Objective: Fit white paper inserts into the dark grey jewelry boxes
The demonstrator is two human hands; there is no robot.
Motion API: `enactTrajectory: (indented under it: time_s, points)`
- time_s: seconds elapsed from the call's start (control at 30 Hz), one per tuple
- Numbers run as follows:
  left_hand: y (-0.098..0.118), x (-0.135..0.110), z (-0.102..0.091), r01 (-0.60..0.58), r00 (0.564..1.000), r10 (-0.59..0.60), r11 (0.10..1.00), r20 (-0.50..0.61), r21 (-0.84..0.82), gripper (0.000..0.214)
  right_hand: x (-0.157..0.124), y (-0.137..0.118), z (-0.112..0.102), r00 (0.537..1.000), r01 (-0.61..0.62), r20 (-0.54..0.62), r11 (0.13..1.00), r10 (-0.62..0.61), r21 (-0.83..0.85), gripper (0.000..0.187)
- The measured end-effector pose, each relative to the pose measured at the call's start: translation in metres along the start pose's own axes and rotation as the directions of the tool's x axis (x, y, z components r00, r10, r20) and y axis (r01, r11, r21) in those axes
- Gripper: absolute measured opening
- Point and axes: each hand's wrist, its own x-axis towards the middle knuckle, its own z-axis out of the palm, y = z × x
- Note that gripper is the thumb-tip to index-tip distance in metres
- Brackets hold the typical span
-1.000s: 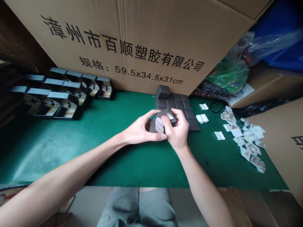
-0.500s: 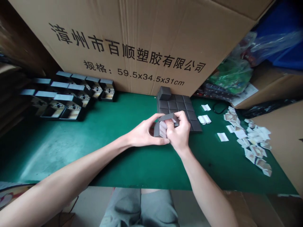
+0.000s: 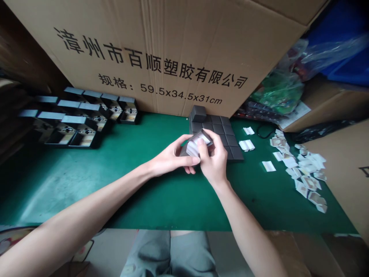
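Note:
Both my hands hold one small dark grey hinged box (image 3: 198, 135), lid raised, with a white lining showing inside. My left hand (image 3: 173, 156) wraps the box's left side, its thumb along the near edge. On the right, my right hand (image 3: 213, 159) grips the lid side, its thumb pressing on the white lining. Just behind my hands lies a block of closed dark grey boxes (image 3: 217, 129) in rows. One more closed box (image 3: 198, 114) sits on top at the back left corner.
Several opened black boxes (image 3: 83, 139) stand in rows at the left of the green table (image 3: 138, 200). White folded inserts (image 3: 269, 166) and a pile of paper scraps (image 3: 311, 169) lie to the right. A large cardboard carton (image 3: 161, 34) walls off the back; plastic bags (image 3: 279, 94) crowd the far right.
The box has turned and tilted in my hands, so more of its open inside faces me. My right thumb has moved up onto the lining near the lid.

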Motion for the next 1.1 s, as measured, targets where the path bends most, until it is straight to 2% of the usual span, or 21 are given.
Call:
enactTrajectory:
  time_s: [0.1,0.2,0.27,0.4,0.53,0.63,0.73,0.9,0.97,1.03,1.1]
  points:
    - [-0.002,0.001,-0.003,0.018,1.000,-0.017,0.997,0.012,-0.075,0.081,0.004,-0.003,-0.002,0.980,-0.197,0.046,0.964,0.192,0.177,0.042]
    - [-0.002,-0.001,-0.006,0.045,0.998,-0.038,0.990,0.060,-0.130,0.091,0.010,-0.005,-0.007,0.894,-0.448,0.169,0.826,0.415,0.343,0.058]
    - [-0.001,-0.002,-0.007,0.042,0.995,-0.027,0.987,0.098,-0.156,0.100,0.013,-0.006,-0.010,0.848,-0.530,0.277,0.740,0.452,0.414,0.062]
    - [0.000,-0.005,-0.012,0.050,0.981,-0.014,0.981,0.191,-0.187,0.109,0.016,-0.009,-0.013,0.779,-0.618,0.478,0.631,0.407,0.470,0.059]
    - [0.000,-0.006,-0.016,0.083,0.963,-0.031,0.979,0.267,-0.186,0.114,0.017,-0.015,-0.014,0.747,-0.650,0.565,0.565,0.351,0.509,0.048]
    - [0.001,-0.005,-0.018,0.095,0.950,-0.031,0.977,0.310,-0.192,0.121,0.016,-0.017,-0.014,0.704,-0.684,0.648,0.522,0.290,0.510,0.046]
    - [0.005,-0.004,-0.018,0.104,0.934,-0.026,0.974,0.357,-0.201,0.122,0.014,-0.016,-0.014,0.639,-0.736,0.731,0.469,0.241,0.489,0.048]
    - [0.014,-0.004,-0.019,0.138,0.907,-0.035,0.966,0.420,-0.217,0.116,0.012,-0.016,-0.016,0.487,-0.850,0.853,0.326,0.187,0.414,0.052]
    - [0.017,-0.005,-0.019,0.139,0.903,-0.036,0.967,0.427,-0.212,0.114,0.011,-0.016,-0.016,0.442,-0.878,0.886,0.271,0.142,0.394,0.050]
    - [0.017,-0.005,-0.020,0.137,0.901,-0.038,0.970,0.433,-0.199,0.113,0.010,-0.017,-0.015,0.436,-0.883,0.892,0.248,0.116,0.399,0.051]
    - [0.016,-0.005,-0.021,0.136,0.902,-0.042,0.972,0.429,-0.191,0.113,0.010,-0.016,-0.013,0.447,-0.874,0.889,0.263,0.101,0.409,0.059]
